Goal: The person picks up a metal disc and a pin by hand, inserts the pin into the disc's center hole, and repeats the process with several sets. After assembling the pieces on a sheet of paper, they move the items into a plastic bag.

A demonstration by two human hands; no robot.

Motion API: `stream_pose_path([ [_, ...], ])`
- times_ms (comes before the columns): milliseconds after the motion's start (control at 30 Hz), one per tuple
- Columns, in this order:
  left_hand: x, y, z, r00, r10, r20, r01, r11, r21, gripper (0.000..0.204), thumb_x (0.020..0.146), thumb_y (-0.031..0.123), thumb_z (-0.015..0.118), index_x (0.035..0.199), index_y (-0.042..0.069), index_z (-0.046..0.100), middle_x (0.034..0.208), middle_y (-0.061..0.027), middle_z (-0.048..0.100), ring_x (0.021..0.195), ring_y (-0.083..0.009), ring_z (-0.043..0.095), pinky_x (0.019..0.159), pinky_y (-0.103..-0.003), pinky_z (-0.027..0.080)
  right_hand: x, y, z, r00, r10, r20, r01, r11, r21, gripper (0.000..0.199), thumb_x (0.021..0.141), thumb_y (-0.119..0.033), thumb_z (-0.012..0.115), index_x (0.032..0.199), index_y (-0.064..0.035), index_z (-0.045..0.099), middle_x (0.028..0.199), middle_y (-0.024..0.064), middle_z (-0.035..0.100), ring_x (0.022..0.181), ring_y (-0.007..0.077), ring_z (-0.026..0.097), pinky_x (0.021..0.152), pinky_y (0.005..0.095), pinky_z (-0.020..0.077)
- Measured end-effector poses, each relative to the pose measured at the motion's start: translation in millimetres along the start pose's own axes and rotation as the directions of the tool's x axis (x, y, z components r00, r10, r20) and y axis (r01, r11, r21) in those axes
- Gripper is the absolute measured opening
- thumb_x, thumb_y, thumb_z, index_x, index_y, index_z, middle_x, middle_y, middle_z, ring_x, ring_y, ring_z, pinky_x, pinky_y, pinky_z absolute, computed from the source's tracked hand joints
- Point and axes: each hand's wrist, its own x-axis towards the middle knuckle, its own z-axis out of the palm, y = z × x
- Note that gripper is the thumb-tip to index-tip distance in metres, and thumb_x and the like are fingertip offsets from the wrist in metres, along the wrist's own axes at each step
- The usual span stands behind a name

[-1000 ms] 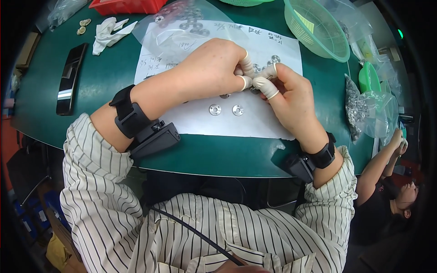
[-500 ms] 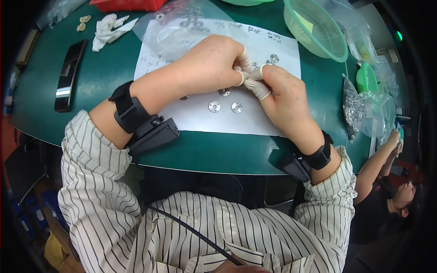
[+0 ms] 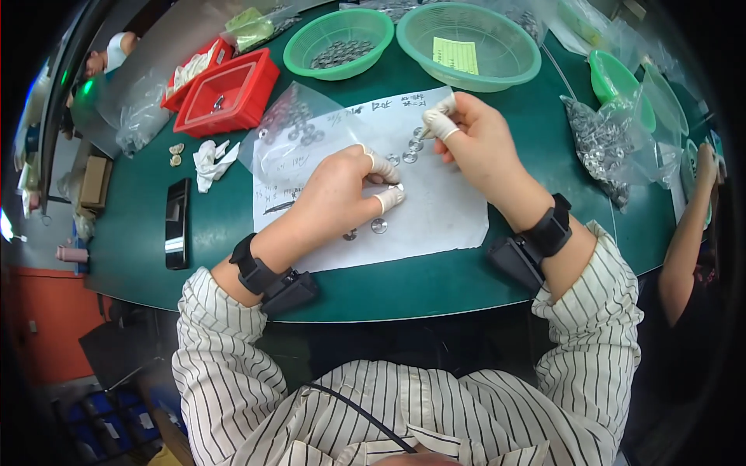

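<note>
My left hand is over the white paper, thumb and index tips nearly together in pale finger cots. Whatever may be between them is too small to make out. Farther right, my right hand has its cot-covered thumb and index pinched together; their contents are hidden. Close by that pinch lie several round metal discs with holes, one of them a silver disc. Nearer to me, another metal disc lies flat, with one more partly beneath my left wrist. A clear plastic bag with more discs rests on the paper's far left.
Red trays and a green basket of metal parts stand at the back, beside a larger green basket holding a yellow note. Left are a phone and crumpled white cloth; right, a bag of metal parts.
My hands, which met over the paper, have come apart; the right one has moved up and away. The head view has shifted, showing more of the table's far side.
</note>
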Motion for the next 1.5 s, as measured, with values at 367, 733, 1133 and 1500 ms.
stream_pose_path([
  [367, 32.2, -3.5, -15.0, 0.895, -0.419, 0.155, 0.436, 0.895, -0.099, 0.018, 0.073, 0.011, 0.073, 0.085, 0.0, 0.067, 0.069, -0.0047, 0.063, 0.062, -0.0101, 0.058, 0.061, -0.024, 0.047, 6.5, 3.6, 2.9, 0.991, 0.133, 0.001, -0.133, 0.987, 0.091, 0.019, 0.09, -0.024, 0.06, 0.09, -0.005, 0.058, 0.074, -0.0002, 0.059, 0.059, 0.0062, 0.052, 0.052, 0.0208, 0.0431],
  [733, 43.8, 22.2, -8.7, 0.833, -0.51, 0.217, 0.553, 0.791, -0.263, 0.025, 0.07, 0.008, 0.076, 0.089, -0.005, 0.066, 0.07, -0.0042, 0.063, 0.061, -0.0092, 0.058, 0.055, -0.024, 0.046, 4.0, -1.5, -1.0, 0.992, 0.124, -0.023, -0.12, 0.985, 0.124, 0.019, 0.09, -0.021, 0.06, 0.092, -0.0021, 0.058, 0.076, 0.0032, 0.06, 0.061, 0.0081, 0.054, 0.053, 0.0223, 0.0445],
  [1133, 41.1, 15.2, -3.7, 0.854, -0.483, 0.192, 0.51, 0.85, -0.13, 0.022, 0.07, 0.009, 0.077, 0.084, 0.0, 0.063, 0.071, -0.0041, 0.062, 0.06, -0.0092, 0.056, 0.054, -0.023, 0.046, 3.8, -1.9, 0.7, 0.997, 0.077, -0.015, -0.073, 0.983, 0.17, 0.019, 0.09, -0.02, 0.06, 0.091, -0.0013, 0.058, 0.075, 0.0045, 0.06, 0.06, 0.0088, 0.054, 0.053, 0.0227, 0.0452],
  [1500, 5.3, 32.8, -44.4, 0.963, -0.154, -0.223, 0.156, 0.988, -0.009, 0.011, 0.072, 0.004, 0.073, 0.079, 0.002, 0.065, 0.078, -0.0028, 0.063, 0.071, -0.0119, 0.059, 0.063, -0.027, 0.048, 0.7, 0.4, -0.9, 0.998, 0.065, 0.0, -0.065, 0.992, 0.109, 0.017, 0.09, -0.019, 0.059, 0.09, -0.0021, 0.058, 0.075, 0.0027, 0.059, 0.061, 0.0072, 0.053, 0.054, 0.0218, 0.0449],
])
